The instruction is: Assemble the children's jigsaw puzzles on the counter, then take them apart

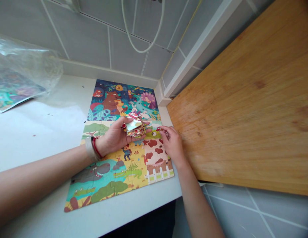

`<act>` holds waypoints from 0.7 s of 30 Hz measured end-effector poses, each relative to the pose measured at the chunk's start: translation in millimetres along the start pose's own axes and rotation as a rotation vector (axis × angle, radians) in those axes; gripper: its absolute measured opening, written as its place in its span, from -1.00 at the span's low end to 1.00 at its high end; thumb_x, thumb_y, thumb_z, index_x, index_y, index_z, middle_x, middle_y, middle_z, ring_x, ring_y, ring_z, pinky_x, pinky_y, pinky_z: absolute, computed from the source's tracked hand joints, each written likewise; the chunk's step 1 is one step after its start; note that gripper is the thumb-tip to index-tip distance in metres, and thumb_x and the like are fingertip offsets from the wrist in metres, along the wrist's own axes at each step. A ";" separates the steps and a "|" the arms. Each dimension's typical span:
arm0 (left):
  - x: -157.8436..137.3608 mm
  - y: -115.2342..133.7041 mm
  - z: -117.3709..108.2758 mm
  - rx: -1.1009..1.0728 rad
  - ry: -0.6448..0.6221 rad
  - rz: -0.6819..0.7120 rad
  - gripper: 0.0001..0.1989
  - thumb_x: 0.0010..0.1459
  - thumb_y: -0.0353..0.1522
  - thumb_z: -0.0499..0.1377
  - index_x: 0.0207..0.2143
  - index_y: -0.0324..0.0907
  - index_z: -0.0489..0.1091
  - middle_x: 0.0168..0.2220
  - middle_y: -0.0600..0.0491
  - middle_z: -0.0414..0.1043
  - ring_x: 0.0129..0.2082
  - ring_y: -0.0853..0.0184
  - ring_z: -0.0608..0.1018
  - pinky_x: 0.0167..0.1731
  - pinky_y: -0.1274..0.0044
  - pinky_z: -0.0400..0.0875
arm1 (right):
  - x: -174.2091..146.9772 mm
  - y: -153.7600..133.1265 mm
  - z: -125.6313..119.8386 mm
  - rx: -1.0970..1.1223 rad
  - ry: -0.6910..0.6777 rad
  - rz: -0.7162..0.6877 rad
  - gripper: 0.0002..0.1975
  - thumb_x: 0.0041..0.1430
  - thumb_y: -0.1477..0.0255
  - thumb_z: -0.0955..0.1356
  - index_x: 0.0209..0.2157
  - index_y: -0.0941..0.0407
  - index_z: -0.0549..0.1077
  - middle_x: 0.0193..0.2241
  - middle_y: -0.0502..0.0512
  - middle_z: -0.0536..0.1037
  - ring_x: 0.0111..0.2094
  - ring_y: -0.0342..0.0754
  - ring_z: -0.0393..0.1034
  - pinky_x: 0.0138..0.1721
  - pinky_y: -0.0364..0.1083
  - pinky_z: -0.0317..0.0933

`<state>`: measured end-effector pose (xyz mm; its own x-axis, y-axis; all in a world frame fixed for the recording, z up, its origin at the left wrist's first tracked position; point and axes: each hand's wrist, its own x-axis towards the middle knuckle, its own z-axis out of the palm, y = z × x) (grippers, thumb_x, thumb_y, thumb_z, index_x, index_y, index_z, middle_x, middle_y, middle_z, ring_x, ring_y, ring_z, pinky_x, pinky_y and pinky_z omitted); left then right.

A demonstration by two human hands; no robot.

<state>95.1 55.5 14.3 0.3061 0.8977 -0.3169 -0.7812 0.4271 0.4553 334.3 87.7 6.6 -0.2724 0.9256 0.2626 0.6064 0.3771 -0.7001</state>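
My left hand, palm up, holds a thick stack of jigsaw puzzle pieces with the thumb on its near side. Below it lies a colourful animal jigsaw puzzle, with a hippo, crocodiles and a spotted cow in its lower half and a dark forest scene above. At the puzzle's right edge, my right hand has its thumb and forefinger closed at a puzzle piece with a small red tractor and a sheep. This piece lies just above the cow section; my left fingertips partly cover its left side.
A clear plastic bag with a printed picture sheet lies on the white tabletop at the left. A wooden board stands close on the right. A white cable hangs before the tiled wall.
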 end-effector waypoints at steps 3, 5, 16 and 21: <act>0.1 -0.2 0.1 -0.004 -0.010 0.007 -0.56 0.20 -0.36 0.11 0.10 -0.33 0.44 -0.01 -0.26 0.59 -0.02 -0.04 0.65 -0.03 0.19 0.59 | -1.9 1.8 -2.6 -0.001 -0.032 0.012 -0.83 0.26 0.40 0.41 -0.13 0.09 0.61 -0.29 0.06 0.51 -0.43 -0.11 0.37 -0.36 -0.10 0.34; 0.3 -0.3 -0.3 -0.004 -0.020 0.010 -0.55 0.19 -0.36 0.12 0.11 -0.33 0.43 -0.02 -0.26 0.59 -0.03 -0.04 0.65 -0.02 0.18 0.58 | -2.9 0.9 -3.0 0.010 -0.083 0.001 -0.80 0.22 0.39 0.45 -0.12 0.09 0.62 -0.27 0.07 0.50 -0.40 -0.11 0.38 -0.35 -0.11 0.34; 2.1 -1.2 -4.4 0.009 -0.070 0.007 -0.54 0.22 -0.34 0.12 0.14 -0.30 0.43 -0.02 -0.26 0.59 -0.04 -0.03 0.65 0.00 0.16 0.56 | -3.4 -2.6 -3.0 -0.034 -0.209 -0.044 -0.75 0.33 0.39 0.38 -0.01 0.00 0.63 -0.18 0.10 0.43 -0.15 -0.04 0.45 -0.08 -0.06 0.37; 2.2 -1.6 -3.6 0.008 -0.048 0.010 -0.55 0.22 -0.35 0.11 0.13 -0.32 0.43 -0.02 -0.26 0.59 -0.05 -0.02 0.65 0.00 0.16 0.56 | -3.4 -6.2 -4.4 -0.077 -0.233 -0.046 -0.73 0.34 0.40 0.37 0.01 0.01 0.62 -0.17 0.10 0.40 -0.14 -0.04 0.44 -0.08 -0.05 0.35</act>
<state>95.1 56.4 9.9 0.3242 0.9059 -0.2725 -0.7801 0.4190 0.4647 334.8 82.3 13.0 -0.4604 0.8787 0.1263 0.6419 0.4279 -0.6363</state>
